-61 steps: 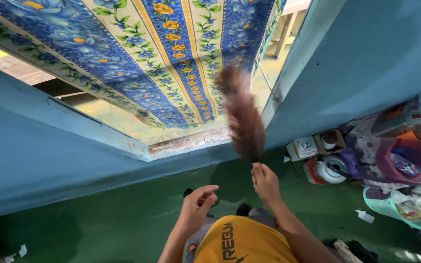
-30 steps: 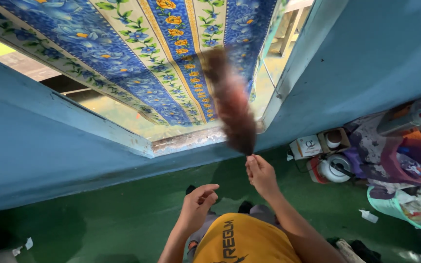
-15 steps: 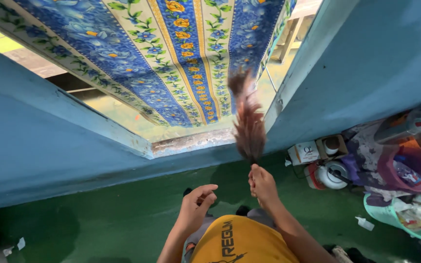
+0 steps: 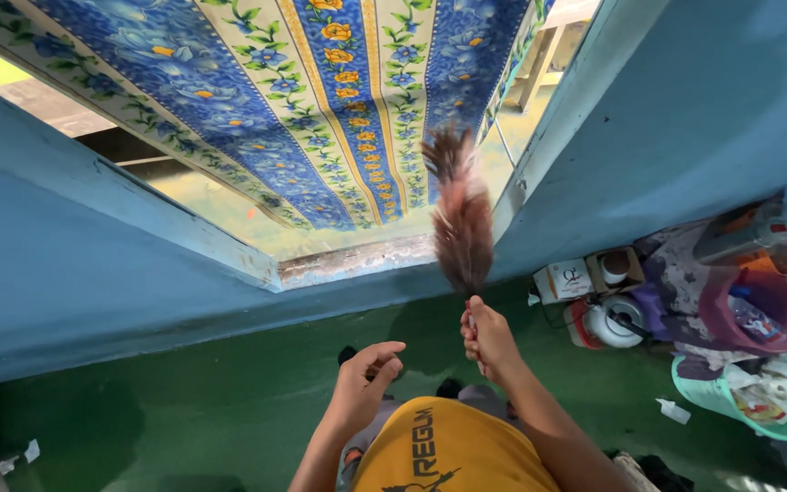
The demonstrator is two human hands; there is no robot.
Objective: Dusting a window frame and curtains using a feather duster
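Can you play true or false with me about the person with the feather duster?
1. The right hand holds the feather duster. True.
2. The left hand holds a cup. False: it holds nothing, fingers curled.
3. The floor is green. True.
4. The curtain is plain red. False: it is blue and cream with flowers.
5. The duster points down at the floor. False: it points up, in front of the curtain.

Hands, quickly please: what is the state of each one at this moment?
Left hand: empty, fingers loosely curled, partly open.
Right hand: closed around the handle of the brown feather duster.
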